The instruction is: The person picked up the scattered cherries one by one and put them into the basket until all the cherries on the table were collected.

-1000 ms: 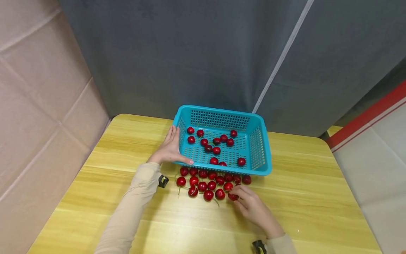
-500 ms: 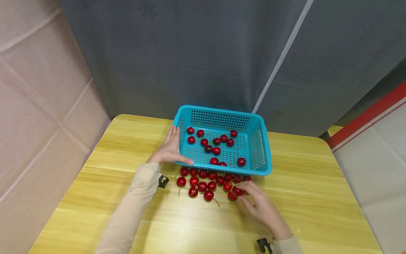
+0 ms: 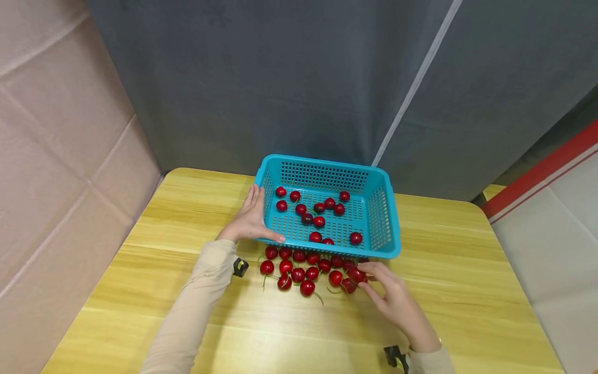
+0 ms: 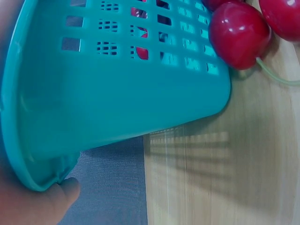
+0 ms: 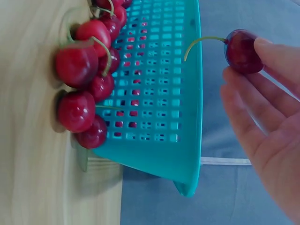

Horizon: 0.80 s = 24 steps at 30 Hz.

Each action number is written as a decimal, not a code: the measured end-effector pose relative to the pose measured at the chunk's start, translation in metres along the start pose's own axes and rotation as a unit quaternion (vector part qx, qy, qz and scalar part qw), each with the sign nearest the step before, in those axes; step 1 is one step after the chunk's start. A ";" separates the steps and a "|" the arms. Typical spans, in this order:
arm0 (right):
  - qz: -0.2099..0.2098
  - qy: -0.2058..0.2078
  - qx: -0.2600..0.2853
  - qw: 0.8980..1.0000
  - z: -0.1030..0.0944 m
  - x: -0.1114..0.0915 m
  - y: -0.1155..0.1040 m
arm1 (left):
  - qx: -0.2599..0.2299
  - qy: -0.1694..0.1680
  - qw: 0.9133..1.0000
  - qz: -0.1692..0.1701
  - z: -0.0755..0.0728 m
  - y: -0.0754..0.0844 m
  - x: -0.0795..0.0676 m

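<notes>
My left hand (image 3: 249,221) holds the front left corner of a turquoise plastic basket (image 3: 391,208), thumb along the front rim and fingers along the left side. In the left wrist view, a fingertip (image 4: 70,190) lies at the rim of the basket (image 4: 117,103). My right hand (image 3: 397,301) pinches a dark red cherry (image 3: 357,275) between thumb and fingertips, in front of the basket. Seen from the right wrist, that cherry (image 5: 243,51) is raised off the table, its green stem pointing toward the basket (image 5: 154,154). Several loose cherries (image 3: 298,275) lie along the basket's front.
Several cherries (image 3: 319,222) lie spread over the basket's slotted floor. The wooden table (image 3: 467,291) carries everything. A dark grey curtain (image 3: 280,83) hangs behind its back edge, and a pale panel (image 3: 551,234) with a red border stands at the right.
My right hand has moved to the right and lifted a cherry from the row. Cherries near it have shifted slightly. My left hand and the basket have stayed put.
</notes>
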State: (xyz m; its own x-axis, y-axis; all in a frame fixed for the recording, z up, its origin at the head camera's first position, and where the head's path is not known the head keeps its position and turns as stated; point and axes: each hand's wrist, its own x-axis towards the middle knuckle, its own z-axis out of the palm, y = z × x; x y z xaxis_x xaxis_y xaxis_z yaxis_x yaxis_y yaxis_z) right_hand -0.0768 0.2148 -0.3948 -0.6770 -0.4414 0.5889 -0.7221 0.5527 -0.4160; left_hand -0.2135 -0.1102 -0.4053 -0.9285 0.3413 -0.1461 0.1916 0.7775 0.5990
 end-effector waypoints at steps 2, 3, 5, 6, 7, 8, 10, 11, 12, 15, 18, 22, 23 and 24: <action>0.001 0.003 0.004 1.000 -0.002 0.000 0.001 | 0.001 0.002 1.000 0.000 0.000 0.000 0.000; 0.004 0.004 0.006 1.000 -0.003 0.000 0.001 | 0.001 0.002 1.000 0.001 0.000 0.000 0.000; 0.007 0.005 0.008 1.000 -0.005 0.001 0.002 | 0.004 0.001 1.000 0.002 0.000 0.000 0.001; 0.007 0.006 0.008 1.000 -0.006 0.001 0.002 | 0.004 0.001 1.000 0.000 0.000 0.000 0.001; 0.007 0.006 0.008 1.000 -0.007 0.001 0.002 | 0.004 0.001 1.000 -0.001 0.000 0.000 0.001; 0.008 0.005 0.008 1.000 -0.008 0.002 0.002 | 0.004 0.001 1.000 -0.001 0.000 0.000 0.000; 0.008 0.002 0.007 1.000 -0.012 0.003 0.002 | 0.003 0.001 1.000 -0.001 0.000 0.000 0.000; 0.006 0.003 0.009 1.000 -0.013 0.004 0.002 | 0.002 0.001 1.000 -0.003 0.000 0.000 0.000; 0.006 0.001 0.013 1.000 -0.015 0.005 0.003 | 0.002 0.001 1.000 -0.003 0.000 0.001 0.000; -0.002 0.001 0.021 1.000 -0.020 0.010 0.004 | 0.003 0.000 1.000 -0.003 0.000 0.000 0.000; -0.008 -0.003 0.031 0.999 -0.025 0.017 0.006 | 0.003 -0.002 1.000 -0.004 0.000 0.000 0.000; -0.013 -0.009 0.021 1.000 -0.034 0.031 0.010 | 0.003 -0.001 1.000 -0.004 0.000 0.000 0.000; -0.014 -0.011 0.016 1.000 -0.036 0.034 0.012 | 0.003 -0.001 1.000 -0.004 0.000 0.000 0.000; -0.020 -0.011 0.011 1.000 -0.038 0.038 0.013 | 0.004 -0.001 1.000 -0.004 0.001 0.000 0.000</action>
State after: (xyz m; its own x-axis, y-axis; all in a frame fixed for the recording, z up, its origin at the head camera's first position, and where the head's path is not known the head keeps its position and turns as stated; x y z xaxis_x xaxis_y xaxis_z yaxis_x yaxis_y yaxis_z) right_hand -0.1070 0.2317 -0.3516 -0.6511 -0.4784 0.5892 -0.7508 0.5194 -0.4080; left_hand -0.2136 -0.1094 -0.4056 -0.9296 0.3357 -0.1519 0.1865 0.7842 0.5918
